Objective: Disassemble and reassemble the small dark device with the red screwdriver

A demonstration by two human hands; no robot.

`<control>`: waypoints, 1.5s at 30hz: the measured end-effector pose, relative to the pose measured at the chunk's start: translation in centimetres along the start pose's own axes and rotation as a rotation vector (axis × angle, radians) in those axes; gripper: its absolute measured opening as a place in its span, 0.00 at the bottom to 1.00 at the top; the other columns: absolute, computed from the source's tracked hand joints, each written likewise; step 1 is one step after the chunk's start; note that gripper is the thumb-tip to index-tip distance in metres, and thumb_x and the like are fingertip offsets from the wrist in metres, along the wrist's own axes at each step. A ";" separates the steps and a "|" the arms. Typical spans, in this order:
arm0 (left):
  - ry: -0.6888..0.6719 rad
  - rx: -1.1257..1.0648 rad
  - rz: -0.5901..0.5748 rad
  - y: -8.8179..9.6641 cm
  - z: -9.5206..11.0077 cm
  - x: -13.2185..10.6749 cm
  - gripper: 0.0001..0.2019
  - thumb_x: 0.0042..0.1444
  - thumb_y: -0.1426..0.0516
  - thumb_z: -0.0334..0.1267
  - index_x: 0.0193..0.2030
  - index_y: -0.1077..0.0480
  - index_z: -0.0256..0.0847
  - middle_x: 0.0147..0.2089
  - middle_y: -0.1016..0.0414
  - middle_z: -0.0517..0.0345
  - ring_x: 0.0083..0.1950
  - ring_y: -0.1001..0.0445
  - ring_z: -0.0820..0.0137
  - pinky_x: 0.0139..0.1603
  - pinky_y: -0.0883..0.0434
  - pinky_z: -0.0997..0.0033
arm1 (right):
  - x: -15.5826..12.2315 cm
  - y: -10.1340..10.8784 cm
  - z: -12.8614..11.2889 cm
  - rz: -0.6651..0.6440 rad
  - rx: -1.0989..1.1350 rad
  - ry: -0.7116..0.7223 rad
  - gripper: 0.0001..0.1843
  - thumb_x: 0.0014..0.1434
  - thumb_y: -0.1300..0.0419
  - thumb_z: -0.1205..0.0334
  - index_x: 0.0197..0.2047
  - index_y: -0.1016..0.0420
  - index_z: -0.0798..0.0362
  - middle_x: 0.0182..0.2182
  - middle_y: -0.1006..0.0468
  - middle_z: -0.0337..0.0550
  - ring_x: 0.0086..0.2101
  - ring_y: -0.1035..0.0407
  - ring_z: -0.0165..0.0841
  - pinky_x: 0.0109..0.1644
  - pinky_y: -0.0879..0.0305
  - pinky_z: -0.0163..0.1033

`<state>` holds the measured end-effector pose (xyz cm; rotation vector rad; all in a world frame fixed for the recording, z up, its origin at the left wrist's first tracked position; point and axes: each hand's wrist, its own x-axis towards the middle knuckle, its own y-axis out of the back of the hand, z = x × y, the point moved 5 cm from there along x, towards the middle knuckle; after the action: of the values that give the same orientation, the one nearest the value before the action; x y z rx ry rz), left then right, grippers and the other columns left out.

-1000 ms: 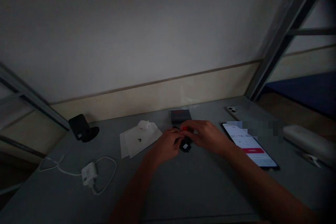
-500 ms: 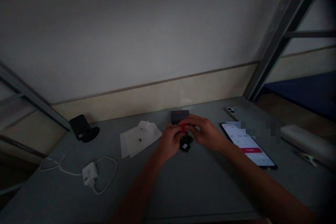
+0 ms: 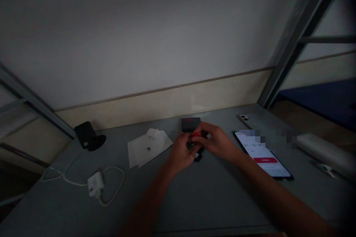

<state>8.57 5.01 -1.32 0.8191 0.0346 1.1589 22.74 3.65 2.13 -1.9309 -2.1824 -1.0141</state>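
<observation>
My right hand (image 3: 215,139) pinches a small red piece (image 3: 196,135) between thumb and fingertips. Its exact kind does not show. Close against it on the left, my left hand (image 3: 181,152) is closed, with its fingers around something small and dark that I cannot make out. Just below the fingers, a small dark part with a white label (image 3: 198,156) shows on the desk, partly covered by my hands; it looks like a circuit board. Behind the hands stands a dark grey box (image 3: 190,123) with red lettering.
White paper sheets (image 3: 141,153) with tiny black bits lie left of my hands. Further left are a black stand (image 3: 86,135) and a white adapter with cable (image 3: 95,184). On the right lie a lit phone (image 3: 267,160), another phone (image 3: 245,118) and a pale long case (image 3: 322,152).
My left hand has turned and come over the dark labelled part, hiding more of it. The red piece is still at my right fingertips, more covered than before.
</observation>
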 end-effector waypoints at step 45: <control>0.512 0.644 -0.182 16.2 -7.4 -2.8 0.09 0.62 0.47 0.33 0.42 0.24 0.41 0.45 0.20 0.49 0.45 0.23 0.63 0.48 0.32 0.68 | 0.0 0.5 1.8 0.079 -0.293 0.059 0.15 0.72 0.55 0.61 0.45 0.27 0.50 0.40 0.24 0.47 0.40 0.26 0.37 0.47 0.31 0.43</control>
<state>-8.65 9.20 1.85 1.0274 0.9263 1.1673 23.88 4.54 0.96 -2.0511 -2.0028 -1.4257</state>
